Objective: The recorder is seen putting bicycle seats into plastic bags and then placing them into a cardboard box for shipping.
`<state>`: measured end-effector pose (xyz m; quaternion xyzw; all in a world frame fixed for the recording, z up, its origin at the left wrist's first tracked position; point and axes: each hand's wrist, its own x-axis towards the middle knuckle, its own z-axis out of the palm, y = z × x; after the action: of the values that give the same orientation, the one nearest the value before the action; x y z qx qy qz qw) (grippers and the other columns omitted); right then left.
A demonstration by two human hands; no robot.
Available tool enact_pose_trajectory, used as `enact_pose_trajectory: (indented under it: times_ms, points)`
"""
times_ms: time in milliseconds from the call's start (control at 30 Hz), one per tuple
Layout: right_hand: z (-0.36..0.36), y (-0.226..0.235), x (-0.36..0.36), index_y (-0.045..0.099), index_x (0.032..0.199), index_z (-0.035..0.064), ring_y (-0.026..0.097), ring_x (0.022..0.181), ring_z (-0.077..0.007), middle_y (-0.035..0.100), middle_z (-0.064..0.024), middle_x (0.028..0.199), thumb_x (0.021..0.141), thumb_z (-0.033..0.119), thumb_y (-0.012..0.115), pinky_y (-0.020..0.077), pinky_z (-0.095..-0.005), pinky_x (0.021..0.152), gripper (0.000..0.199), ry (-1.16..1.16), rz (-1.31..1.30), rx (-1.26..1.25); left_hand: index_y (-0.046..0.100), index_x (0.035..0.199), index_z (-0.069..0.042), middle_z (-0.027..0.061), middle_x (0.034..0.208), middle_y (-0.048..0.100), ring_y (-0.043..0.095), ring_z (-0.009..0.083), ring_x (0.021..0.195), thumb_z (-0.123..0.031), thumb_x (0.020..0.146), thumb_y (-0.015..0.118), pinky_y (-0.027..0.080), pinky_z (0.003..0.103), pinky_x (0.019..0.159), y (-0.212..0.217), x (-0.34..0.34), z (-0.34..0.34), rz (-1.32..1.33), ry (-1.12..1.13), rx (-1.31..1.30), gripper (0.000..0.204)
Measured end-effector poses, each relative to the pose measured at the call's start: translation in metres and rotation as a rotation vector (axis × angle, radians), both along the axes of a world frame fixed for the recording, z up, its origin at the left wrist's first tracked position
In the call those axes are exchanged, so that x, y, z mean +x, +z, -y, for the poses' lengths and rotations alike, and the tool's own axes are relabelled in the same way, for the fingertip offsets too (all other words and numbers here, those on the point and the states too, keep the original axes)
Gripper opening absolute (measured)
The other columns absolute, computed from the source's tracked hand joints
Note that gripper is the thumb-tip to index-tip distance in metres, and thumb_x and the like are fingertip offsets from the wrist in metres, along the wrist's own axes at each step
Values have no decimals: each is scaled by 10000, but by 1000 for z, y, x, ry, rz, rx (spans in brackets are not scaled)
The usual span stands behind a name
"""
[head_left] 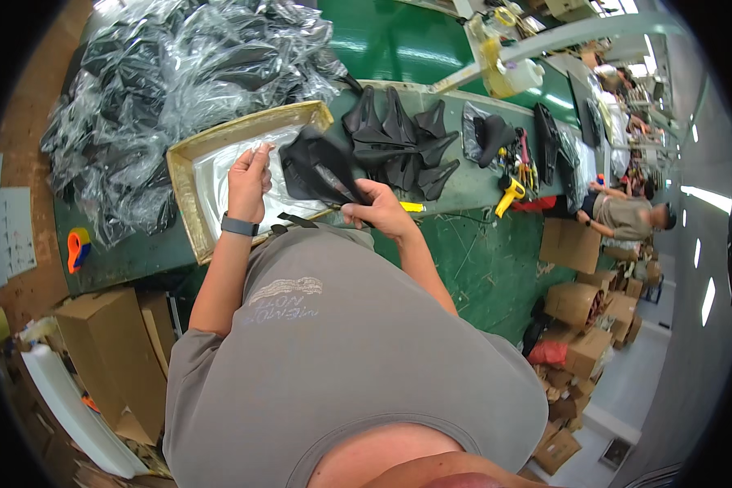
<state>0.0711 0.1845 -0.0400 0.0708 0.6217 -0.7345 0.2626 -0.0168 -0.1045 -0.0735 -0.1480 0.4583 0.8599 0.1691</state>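
A black bicycle saddle (321, 167) is tilted over the right part of a shallow cardboard box (189, 213). My right hand (380, 209) grips it by its near end, thumb and fingers closed on it. Clear plastic bags (220, 175) lie flat in the box. Above them, at the box's left side, my left hand (250, 180) is raised with thumb and fingertips pinched together. Whatever is in that pinch is too small to make out. A dark wristband (240, 226) is on my left wrist.
Bagged black saddles (195, 73) form a large heap at the left. Several bare saddles (398, 142) lie right of the box. Farther right are a yellow tool (510, 195) and another saddle (494, 138). An orange tape dispenser (78, 249) sits by the left table edge. A co-worker (630, 218) stands far right.
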Motion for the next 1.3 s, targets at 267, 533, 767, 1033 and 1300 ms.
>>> enact_pose_trajectory:
  times_ms: [267,533,767,1033,1300]
  points:
    - [7,-53,29,345,1584,56,711,773,-169,723,-101,1144,968,105,814,584,-320,610,776,-638,79,103,784,1058,18,39,891,653,576,162,823,-44,988,753,470,312,775,65,53,-67,-753,-883,-123,99]
    - [23,-14,34,635,1444,-4,684,1257,-285,698,-173,1400,1103,130,611,562,-365,1029,367,-534,-255,170,637,1354,23,35,1100,723,666,129,914,-331,1075,678,530,286,875,14,53,-79,50,-451,-172,452]
    - [-10,2,20,725,1355,-14,677,1300,-265,656,-205,1494,1080,79,620,524,-362,1083,309,-169,-468,402,672,1190,-25,13,1001,722,660,92,812,-215,1011,785,532,266,728,30,-22,-41,7,-327,-118,285]
    - [-99,-82,-53,679,1402,14,756,1023,-255,774,-168,1215,992,113,739,602,-363,914,426,-198,-331,792,674,1177,-38,43,935,724,582,81,598,-170,1044,735,466,249,514,90,-232,97,-281,544,-118,197]
    - [-176,-155,-146,435,1627,100,540,1405,-433,522,-225,1568,883,32,769,409,-541,1208,818,143,-448,1404,706,1077,-24,-3,843,641,568,99,752,-252,1084,682,481,303,698,-77,-166,16,-355,347,-796,229]
